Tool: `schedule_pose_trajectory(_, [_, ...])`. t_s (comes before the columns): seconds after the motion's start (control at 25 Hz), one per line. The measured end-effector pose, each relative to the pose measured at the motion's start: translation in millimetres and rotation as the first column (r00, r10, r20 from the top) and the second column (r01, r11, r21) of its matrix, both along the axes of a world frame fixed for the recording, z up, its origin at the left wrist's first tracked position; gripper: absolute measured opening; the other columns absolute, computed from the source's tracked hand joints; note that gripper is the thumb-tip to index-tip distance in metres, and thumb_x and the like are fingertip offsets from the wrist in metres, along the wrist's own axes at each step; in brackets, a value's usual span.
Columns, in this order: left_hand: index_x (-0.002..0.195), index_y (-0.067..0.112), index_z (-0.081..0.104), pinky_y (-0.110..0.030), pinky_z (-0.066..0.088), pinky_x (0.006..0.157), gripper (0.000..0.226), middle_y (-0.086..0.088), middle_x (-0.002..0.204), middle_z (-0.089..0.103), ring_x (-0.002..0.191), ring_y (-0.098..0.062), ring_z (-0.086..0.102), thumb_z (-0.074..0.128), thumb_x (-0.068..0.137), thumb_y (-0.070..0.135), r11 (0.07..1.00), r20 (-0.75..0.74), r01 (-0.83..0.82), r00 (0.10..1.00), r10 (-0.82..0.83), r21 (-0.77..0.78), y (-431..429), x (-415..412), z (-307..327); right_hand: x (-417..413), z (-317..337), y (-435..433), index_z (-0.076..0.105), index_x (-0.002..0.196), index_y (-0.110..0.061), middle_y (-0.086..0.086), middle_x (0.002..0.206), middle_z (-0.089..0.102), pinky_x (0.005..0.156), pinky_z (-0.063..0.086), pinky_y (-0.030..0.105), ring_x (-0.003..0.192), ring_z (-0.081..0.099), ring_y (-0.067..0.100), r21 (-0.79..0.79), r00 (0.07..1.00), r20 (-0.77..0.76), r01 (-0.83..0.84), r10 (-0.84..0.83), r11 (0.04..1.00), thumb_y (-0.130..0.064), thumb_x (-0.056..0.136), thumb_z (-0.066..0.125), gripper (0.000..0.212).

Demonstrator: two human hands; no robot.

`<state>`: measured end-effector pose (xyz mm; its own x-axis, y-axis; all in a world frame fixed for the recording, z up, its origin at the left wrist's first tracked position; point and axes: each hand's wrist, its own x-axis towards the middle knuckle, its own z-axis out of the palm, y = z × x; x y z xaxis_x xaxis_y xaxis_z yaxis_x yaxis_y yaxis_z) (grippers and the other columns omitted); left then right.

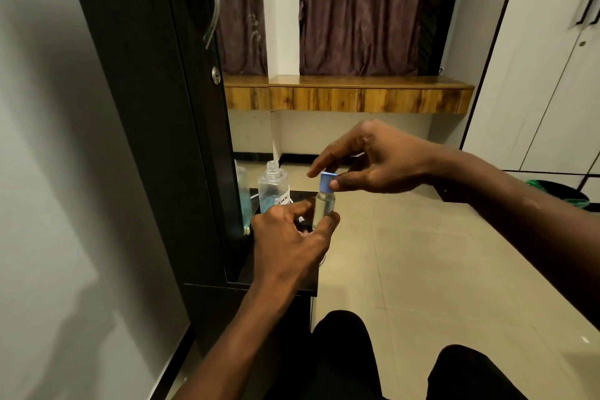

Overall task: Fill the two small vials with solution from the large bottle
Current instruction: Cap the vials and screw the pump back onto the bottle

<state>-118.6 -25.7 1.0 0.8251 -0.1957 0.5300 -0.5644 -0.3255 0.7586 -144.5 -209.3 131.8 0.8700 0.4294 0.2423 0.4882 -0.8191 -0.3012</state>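
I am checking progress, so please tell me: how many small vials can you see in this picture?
1. The small vial is held upright between the left hand and the right hand, which pinches its blue cap. The second vial may be hidden behind the left hand.

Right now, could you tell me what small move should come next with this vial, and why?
Probably twist the blue cap tight. The right hand pinches it atop the vial, which the left hand steadies. The vial seems to hold clear liquid, and the large bottle behind stands uncapped.

Probably bedroom: curtains (360, 10), wardrobe (552, 58).
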Motion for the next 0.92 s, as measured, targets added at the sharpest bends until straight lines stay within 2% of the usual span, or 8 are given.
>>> schedule_pose_trajectory(0.12, [0.112,0.021,0.080,-0.004,0.049,0.052,0.038,0.003,0.113,0.079,0.060,0.002,0.066,0.083,0.081,0.043,1.000,0.001,0.000,1.000,0.000,-0.006,-2,-1,-2,3,-7,6,0.078,0.109,-0.025,-0.019,0.095,0.074,0.064,0.054,0.010,0.083,0.070,-0.007,-0.021,0.997,0.041,0.067,-0.066,0.998,-0.035,0.089,0.075,0.022])
schedule_pose_trajectory(0.2, [0.114,0.021,0.079,-0.005,0.050,0.053,0.038,0.003,0.115,0.078,0.061,0.003,0.066,0.083,0.082,0.041,1.000,0.002,-0.001,1.000,0.001,-0.015,-2,-3,-3,6,-10,9,0.080,0.100,-0.023,-0.011,0.079,0.075,0.051,0.054,0.021,0.068,0.069,0.004,-0.026,0.988,0.105,0.113,-0.110,0.993,-0.057,0.084,0.070,0.039])
schedule_pose_trajectory(0.28, [0.117,0.020,0.078,-0.005,0.051,0.053,0.041,0.003,0.116,0.078,0.063,0.000,0.067,0.083,0.083,0.042,1.000,0.006,-0.008,1.000,0.008,-0.012,-2,-2,-4,6,-9,9,0.079,0.105,-0.020,-0.008,0.087,0.078,0.060,0.059,0.021,0.074,0.072,0.005,0.003,0.988,0.114,0.102,-0.102,0.995,-0.064,0.083,0.065,0.051])
schedule_pose_trajectory(0.44, [0.113,0.017,0.080,-0.005,0.050,0.053,0.039,0.002,0.107,0.080,0.059,0.001,0.066,0.082,0.083,0.041,1.000,0.007,-0.006,1.000,0.007,-0.020,0,-1,-2,5,-4,4,0.071,0.125,-0.024,-0.015,0.121,0.071,0.083,0.053,0.006,0.108,0.067,-0.002,0.014,1.000,0.001,0.003,-0.003,1.000,-0.036,0.090,0.074,0.037])
schedule_pose_trajectory(0.56, [0.113,0.019,0.080,-0.005,0.050,0.053,0.037,0.005,0.108,0.079,0.057,0.002,0.066,0.083,0.083,0.040,1.000,0.015,0.003,1.000,-0.003,-0.021,-2,-1,-3,6,-8,4,0.077,0.114,-0.022,-0.014,0.103,0.076,0.073,0.058,0.012,0.089,0.072,-0.001,-0.013,0.998,0.042,0.057,-0.056,0.998,-0.035,0.089,0.076,0.028])
schedule_pose_trajectory(0.68, [0.117,0.018,0.078,-0.004,0.050,0.052,0.042,0.001,0.115,0.078,0.060,0.001,0.066,0.082,0.083,0.042,1.000,0.016,-0.010,1.000,0.010,-0.002,-2,-1,-4,9,-10,13,0.080,0.099,-0.020,-0.008,0.078,0.075,0.055,0.056,0.020,0.067,0.069,0.007,-0.029,0.981,0.155,0.120,-0.114,0.992,-0.064,0.084,0.065,0.048])
schedule_pose_trajectory(0.76, [0.121,0.016,0.075,-0.007,0.052,0.053,0.047,-0.002,0.114,0.078,0.061,-0.002,0.067,0.082,0.083,0.042,1.000,0.006,-0.018,1.000,0.018,-0.008,-1,0,-5,9,-8,12,0.078,0.109,-0.021,-0.009,0.094,0.078,0.067,0.060,0.020,0.082,0.072,0.004,0.001,0.986,0.144,0.086,-0.085,0.996,-0.066,0.086,0.060,0.053])
schedule_pose_trajectory(0.92, [0.118,0.016,0.077,-0.014,0.055,0.053,0.046,-0.003,0.106,0.080,0.057,-0.003,0.066,0.082,0.082,0.044,1.000,0.030,-0.025,0.999,0.026,-0.009,2,1,-4,8,-7,7,0.070,0.125,-0.025,-0.013,0.122,0.071,0.088,0.056,0.013,0.109,0.067,-0.001,-0.028,1.000,-0.004,0.017,-0.017,0.999,-0.028,0.092,0.073,0.034])
